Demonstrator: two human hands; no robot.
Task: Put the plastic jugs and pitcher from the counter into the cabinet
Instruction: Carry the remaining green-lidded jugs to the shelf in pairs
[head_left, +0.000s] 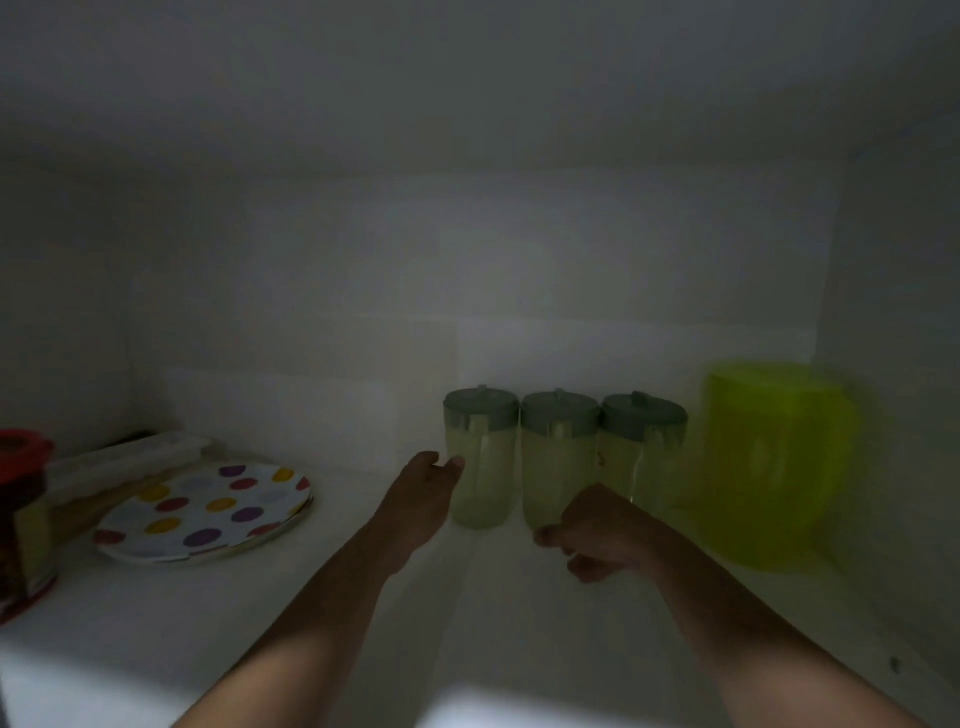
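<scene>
Dim cabinet interior, both arms reaching in over the white shelf (260, 597). Three clear plastic jugs with grey-green lids stand upright in a row at the back: left jug (479, 457), middle jug (558, 460), right jug (641, 452), sides touching or nearly so. Yellow-green pitcher (774, 462) stands just right of them by the cabinet side wall; motion-blurred. Left hand (423, 493) is at the left jug's left side, fingers fairly straight and together, tips at or just off the jug wall; can't confirm contact. Right hand (597, 535) sits low in front of the middle and right jugs, fingers curled in, holding nothing visible. Far left on the shelf: polka-dot plate (208, 512), red-lidded container (23, 514).
</scene>
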